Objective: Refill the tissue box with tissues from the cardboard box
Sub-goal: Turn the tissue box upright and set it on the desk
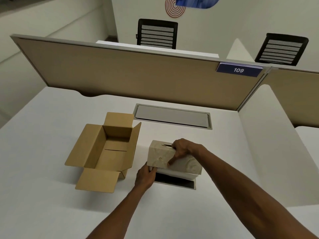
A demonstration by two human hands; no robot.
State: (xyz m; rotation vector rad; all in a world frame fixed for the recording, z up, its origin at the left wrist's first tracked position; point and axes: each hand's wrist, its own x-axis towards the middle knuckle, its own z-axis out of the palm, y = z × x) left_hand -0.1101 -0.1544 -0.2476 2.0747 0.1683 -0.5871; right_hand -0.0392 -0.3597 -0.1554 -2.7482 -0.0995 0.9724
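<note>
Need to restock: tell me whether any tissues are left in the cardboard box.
No, the open cardboard box shows only its bare brown floor and walls.

Desk (pixel 51 195), partition (pixel 120 73), two chairs (pixel 157 33)

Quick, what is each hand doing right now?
Left hand: closed on the lower left corner of the tissue box.
Right hand: closed on the tissue box's top edge.

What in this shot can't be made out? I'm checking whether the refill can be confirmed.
- Inside of the tissue box: head view, hidden by its own walls.
- Its slot: partly covered by the right hand.
- Near floor of the cardboard box: hidden by its front wall.
- White layer under the tissue box: too blurred to identify.
</note>
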